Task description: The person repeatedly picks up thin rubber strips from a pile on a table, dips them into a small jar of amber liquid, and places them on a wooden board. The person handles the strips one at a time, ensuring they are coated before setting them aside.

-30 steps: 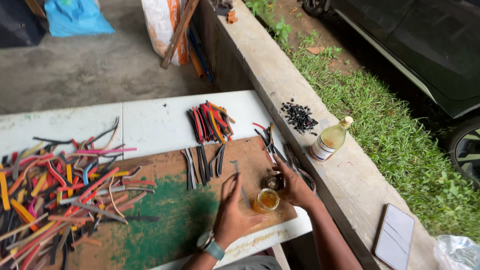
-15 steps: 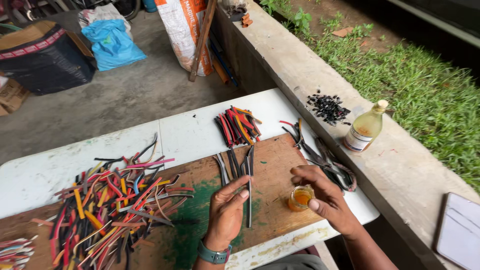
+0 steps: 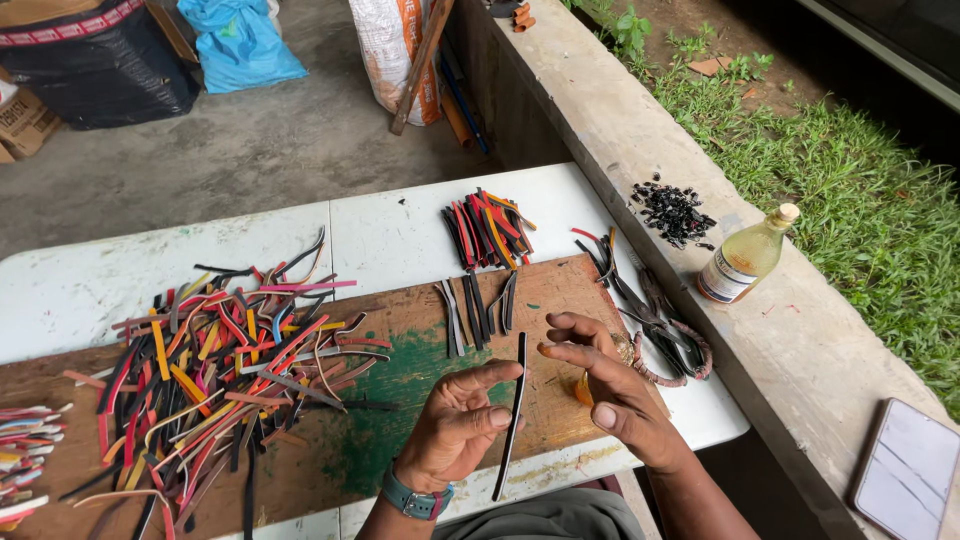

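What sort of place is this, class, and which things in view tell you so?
Probably an informal outdoor craft workspace. A white table stands on a concrete floor beside a low wall with grass beyond. A pile of coloured strips covers a wooden board, and the left hand holds one black strip.

Left hand (image 3: 455,425): palm up, fingers half curled, thumb extended, watch on wrist. Right hand (image 3: 605,385): palm down, fingers loosely spread, index fingertip raised.
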